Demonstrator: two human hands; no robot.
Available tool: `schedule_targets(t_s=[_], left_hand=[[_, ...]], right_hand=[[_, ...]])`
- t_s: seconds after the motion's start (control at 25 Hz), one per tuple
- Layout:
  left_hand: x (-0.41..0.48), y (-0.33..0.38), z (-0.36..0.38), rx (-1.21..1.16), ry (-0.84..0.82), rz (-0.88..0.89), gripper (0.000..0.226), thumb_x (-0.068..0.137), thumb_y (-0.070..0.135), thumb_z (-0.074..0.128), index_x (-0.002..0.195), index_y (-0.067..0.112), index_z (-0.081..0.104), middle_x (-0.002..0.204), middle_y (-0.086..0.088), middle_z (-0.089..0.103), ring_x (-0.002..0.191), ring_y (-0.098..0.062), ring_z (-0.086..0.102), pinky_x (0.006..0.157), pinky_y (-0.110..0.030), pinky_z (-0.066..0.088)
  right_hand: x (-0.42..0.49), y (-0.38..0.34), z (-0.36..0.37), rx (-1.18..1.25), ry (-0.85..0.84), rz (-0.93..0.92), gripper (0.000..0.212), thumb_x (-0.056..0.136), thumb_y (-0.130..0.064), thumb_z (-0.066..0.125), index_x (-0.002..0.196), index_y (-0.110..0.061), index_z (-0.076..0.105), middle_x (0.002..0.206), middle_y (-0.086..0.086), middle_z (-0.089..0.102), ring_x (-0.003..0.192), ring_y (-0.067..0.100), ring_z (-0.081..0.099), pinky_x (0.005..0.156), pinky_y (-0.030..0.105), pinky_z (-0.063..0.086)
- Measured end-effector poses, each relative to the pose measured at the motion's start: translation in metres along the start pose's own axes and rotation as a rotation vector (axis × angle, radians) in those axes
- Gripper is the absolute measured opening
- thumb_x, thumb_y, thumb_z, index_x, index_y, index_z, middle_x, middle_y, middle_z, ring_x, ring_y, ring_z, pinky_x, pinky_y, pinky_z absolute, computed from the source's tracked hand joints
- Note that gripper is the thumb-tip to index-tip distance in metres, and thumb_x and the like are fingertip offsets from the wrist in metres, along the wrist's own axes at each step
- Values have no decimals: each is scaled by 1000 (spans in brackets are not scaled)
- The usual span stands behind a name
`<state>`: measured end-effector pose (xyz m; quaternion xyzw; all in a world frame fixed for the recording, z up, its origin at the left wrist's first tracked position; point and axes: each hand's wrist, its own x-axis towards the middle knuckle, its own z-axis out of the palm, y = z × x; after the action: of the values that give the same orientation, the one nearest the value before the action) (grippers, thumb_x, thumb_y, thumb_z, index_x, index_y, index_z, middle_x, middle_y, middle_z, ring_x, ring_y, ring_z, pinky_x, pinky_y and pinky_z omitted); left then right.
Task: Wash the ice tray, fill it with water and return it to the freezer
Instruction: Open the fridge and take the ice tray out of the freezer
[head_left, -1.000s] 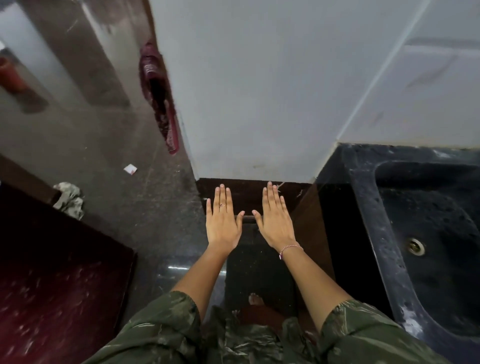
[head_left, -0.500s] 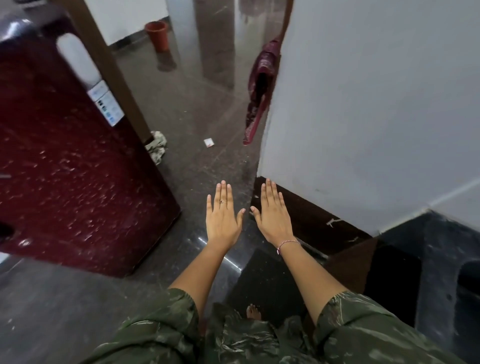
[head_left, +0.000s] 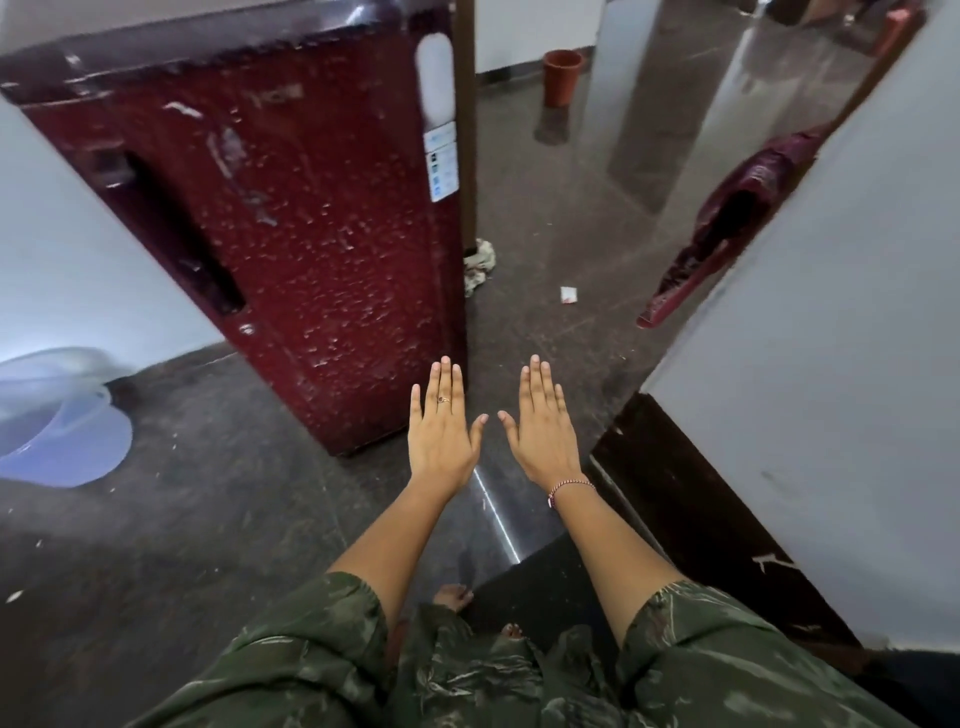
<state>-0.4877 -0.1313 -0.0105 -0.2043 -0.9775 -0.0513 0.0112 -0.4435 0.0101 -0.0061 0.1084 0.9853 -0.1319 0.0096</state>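
Observation:
A dark red fridge (head_left: 311, 218) with a speckled door stands ahead on the left, door closed, its recessed handle (head_left: 182, 234) on the left side. My left hand (head_left: 441, 431) and my right hand (head_left: 543, 431) are stretched out flat, palms down, fingers apart, holding nothing. They hover just right of the fridge's lower corner, not touching it. No ice tray is in view.
A white wall (head_left: 831, 364) with a dark skirting juts in on the right, a maroon cloth (head_left: 727, 223) hanging at its edge. A pale blue plastic tub (head_left: 57, 421) sits at the left. On the floor lie a rag (head_left: 480, 262), a paper scrap (head_left: 569, 295), and a far pot (head_left: 562, 78).
My view has swung left, away from the black sink and wall, bringing the fridge into full view. Both hands stay flat and empty, now slightly further apart.

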Motion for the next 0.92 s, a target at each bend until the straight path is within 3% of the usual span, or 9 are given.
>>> schedule_targets(t_s=[0.16,0.6,0.92], left_hand=[[-11,-40,-3,-2,49,-119,74,92,53,4,148,6,-6,159,-9,-7,146,-18,-10,119,-41,-2],[19,-155,-17,22,102,-306,72,94,52,8,149,6,-5,158,-8,-9,146,-19,-9,120,-41,-1],[64,-246,-24,-19,188,-379,71,97,49,18,150,5,0,159,-10,-7,147,-19,-8,120,-44,7]], right_hand=[[16,-40,13,24,-3,-159,76,90,-52,4,148,-4,-1,156,9,-14,144,18,-14,116,32,-7],[95,-148,38,53,-16,-343,75,91,-52,5,148,-4,-3,157,9,-15,145,19,-15,118,33,-3],[166,-236,51,275,-12,-269,70,100,-44,26,149,-5,-7,157,5,-18,144,15,-18,120,33,1]])
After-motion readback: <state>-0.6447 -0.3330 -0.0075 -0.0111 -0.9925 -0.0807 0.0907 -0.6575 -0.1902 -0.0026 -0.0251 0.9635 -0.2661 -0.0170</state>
